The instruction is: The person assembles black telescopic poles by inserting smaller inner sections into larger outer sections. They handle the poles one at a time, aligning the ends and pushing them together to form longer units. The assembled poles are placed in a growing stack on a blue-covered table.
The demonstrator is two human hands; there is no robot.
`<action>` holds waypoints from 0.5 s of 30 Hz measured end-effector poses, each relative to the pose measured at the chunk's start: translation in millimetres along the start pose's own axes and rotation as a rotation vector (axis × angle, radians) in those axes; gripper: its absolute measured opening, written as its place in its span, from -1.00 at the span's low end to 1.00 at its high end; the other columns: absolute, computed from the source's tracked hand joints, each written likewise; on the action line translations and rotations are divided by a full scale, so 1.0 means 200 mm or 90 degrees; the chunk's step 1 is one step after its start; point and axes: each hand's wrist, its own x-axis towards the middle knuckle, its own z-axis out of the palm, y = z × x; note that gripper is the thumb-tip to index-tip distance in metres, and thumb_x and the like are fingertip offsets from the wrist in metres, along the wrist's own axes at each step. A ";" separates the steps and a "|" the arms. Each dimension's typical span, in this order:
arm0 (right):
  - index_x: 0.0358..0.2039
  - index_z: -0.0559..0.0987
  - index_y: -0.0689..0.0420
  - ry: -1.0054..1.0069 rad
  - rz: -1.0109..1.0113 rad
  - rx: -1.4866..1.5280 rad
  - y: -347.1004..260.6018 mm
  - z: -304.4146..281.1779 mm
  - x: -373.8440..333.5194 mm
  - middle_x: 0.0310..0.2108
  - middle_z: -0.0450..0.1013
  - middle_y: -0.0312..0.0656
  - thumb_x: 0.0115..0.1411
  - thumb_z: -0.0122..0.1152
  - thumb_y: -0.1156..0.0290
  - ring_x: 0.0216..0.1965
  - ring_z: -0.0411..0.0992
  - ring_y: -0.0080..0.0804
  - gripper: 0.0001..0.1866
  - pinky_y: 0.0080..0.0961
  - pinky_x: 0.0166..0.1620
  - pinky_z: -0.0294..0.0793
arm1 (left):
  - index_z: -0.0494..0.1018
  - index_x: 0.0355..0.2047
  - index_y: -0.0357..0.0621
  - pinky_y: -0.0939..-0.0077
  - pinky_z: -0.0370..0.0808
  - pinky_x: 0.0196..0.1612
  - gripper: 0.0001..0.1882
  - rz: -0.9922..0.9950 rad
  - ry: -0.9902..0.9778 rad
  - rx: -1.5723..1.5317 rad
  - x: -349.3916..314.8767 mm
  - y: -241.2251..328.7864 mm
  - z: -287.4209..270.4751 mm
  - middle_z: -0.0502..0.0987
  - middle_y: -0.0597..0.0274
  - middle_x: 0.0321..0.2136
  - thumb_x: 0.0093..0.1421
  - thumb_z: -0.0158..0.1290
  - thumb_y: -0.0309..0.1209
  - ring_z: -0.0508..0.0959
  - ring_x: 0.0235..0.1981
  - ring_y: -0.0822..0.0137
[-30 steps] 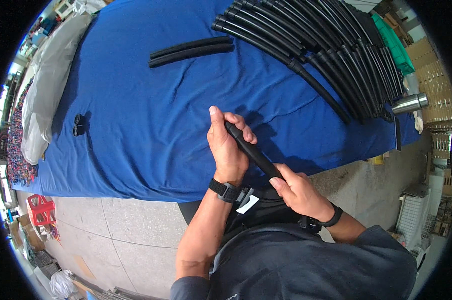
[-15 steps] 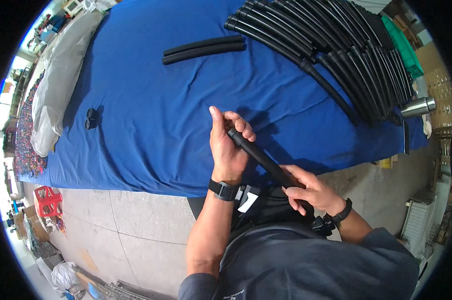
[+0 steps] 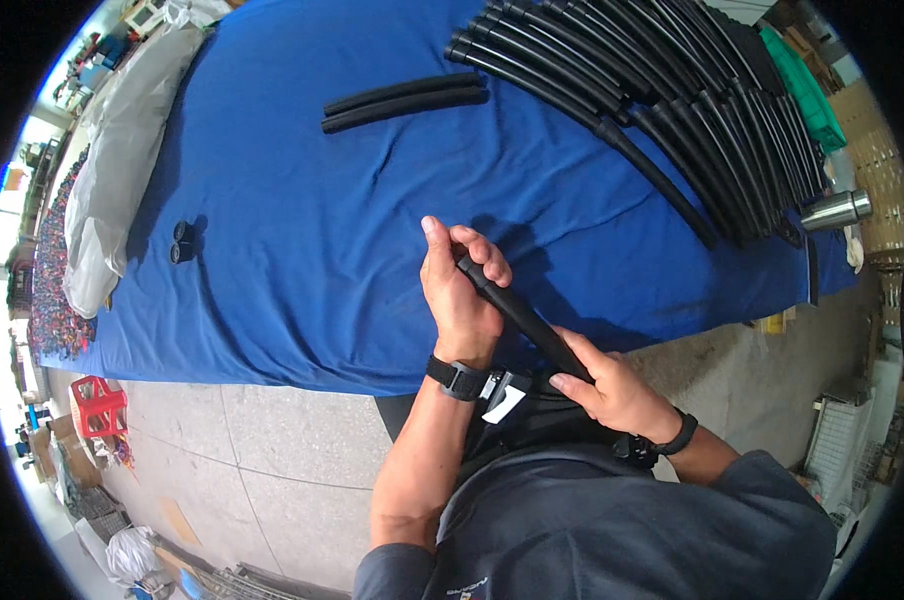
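A black tube (image 3: pixel 520 316) slants across my front near the table's edge, with a ring-like black cap or collar at its upper end. My left hand (image 3: pixel 467 295) cups that end, fingers curled over it and thumb pointing up. Lower down, my right hand (image 3: pixel 612 388) grips the tube with the thumb along its near side. The tube's lower end is hidden behind that hand and against my dark clothing. Two short black end caps (image 3: pixel 181 242) sit together on the blue cloth to the left. Farther back lie two loose black foam tubes (image 3: pixel 402 105), side by side.
A blue cloth (image 3: pixel 302 220) covers the table. Many black tubes are piled in rows (image 3: pixel 672 110) at the back right, beside a green crate (image 3: pixel 804 90) and a metal flask (image 3: pixel 836 212). Grey sheeting (image 3: pixel 122 170) lies along the left. A red stool (image 3: pixel 99 405) stands on the floor.
My right hand has shifted slightly up and left along the tube, and its fingers have closed underneath. The left hand stays at the upper end with little movement.
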 end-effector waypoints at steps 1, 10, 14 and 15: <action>0.37 0.25 0.21 0.006 -0.019 -0.001 0.01 0.01 0.00 0.02 0.53 0.25 0.39 0.18 0.30 0.08 0.52 0.15 -0.38 -0.22 0.06 0.52 | 0.44 -0.40 -0.04 0.50 0.29 -0.53 -0.48 -0.005 -0.011 0.004 0.00 0.00 -0.01 0.33 0.35 -0.60 0.44 -0.11 0.14 0.32 -0.60 0.41; 0.28 0.32 0.35 0.047 -0.095 -0.080 -0.06 -0.08 0.04 -0.01 0.53 0.28 0.40 0.18 0.26 0.04 0.55 0.15 -0.42 -0.17 0.04 0.55 | 0.55 -0.03 -0.22 0.52 0.44 -0.29 -0.17 0.038 -0.154 0.510 0.03 0.28 -0.03 0.61 0.19 -0.24 0.43 -0.37 0.31 0.53 -0.28 0.39; 0.26 0.32 0.39 0.011 -0.139 -0.081 -0.03 -0.09 0.08 -0.10 0.55 0.21 0.42 0.15 0.28 -0.13 0.60 -0.02 -0.45 -0.26 -0.10 0.60 | 0.55 -0.31 -0.20 0.66 0.20 -0.51 -0.71 0.037 -0.185 0.748 0.01 0.29 -0.04 0.47 0.46 -0.52 0.35 0.17 -0.19 0.33 -0.52 0.65; 0.26 0.32 0.39 0.007 -0.146 -0.076 -0.02 -0.09 0.08 -0.13 0.56 0.17 0.42 0.15 0.29 -0.20 0.63 -0.09 -0.46 -0.31 -0.18 0.62 | 0.54 -0.36 -0.19 0.65 0.20 -0.52 -0.71 0.052 -0.165 0.725 0.01 0.29 -0.05 0.45 0.48 -0.56 0.35 0.17 -0.21 0.32 -0.54 0.65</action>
